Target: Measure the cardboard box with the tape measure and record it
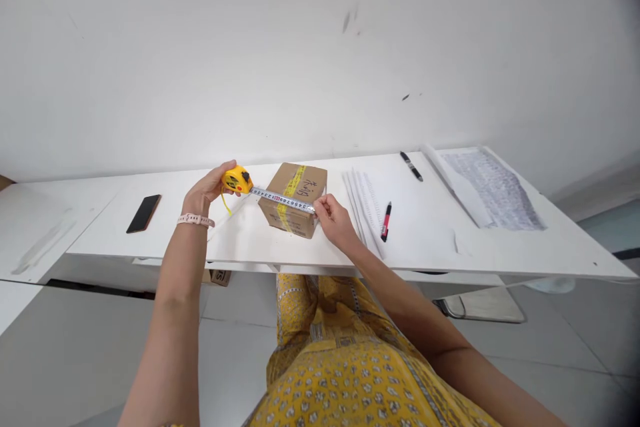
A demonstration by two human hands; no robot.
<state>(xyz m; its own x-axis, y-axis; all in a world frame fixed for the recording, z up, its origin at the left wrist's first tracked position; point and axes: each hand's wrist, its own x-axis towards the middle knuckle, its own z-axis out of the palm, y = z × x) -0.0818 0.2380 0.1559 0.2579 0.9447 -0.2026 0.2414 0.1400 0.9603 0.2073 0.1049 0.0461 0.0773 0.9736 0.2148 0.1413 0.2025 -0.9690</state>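
A small brown cardboard box (pixel 295 200) with yellow tape and handwriting sits on the white table (pixel 240 240). My left hand (pixel 205 192) grips a yellow tape measure (pixel 237 180) just left of the box. Its white blade (pixel 283 200) runs across the box's near top edge. My right hand (pixel 334 219) pinches the blade's end at the box's right corner. A pale band is on my left wrist.
A black phone (pixel 144 213) lies at the left. Fanned white sheets (pixel 367 203) with a red pen (pixel 386 221) lie right of the box. Farther right are a black pen (pixel 411 165) and printed papers (pixel 487 187). A white wall stands behind the table.
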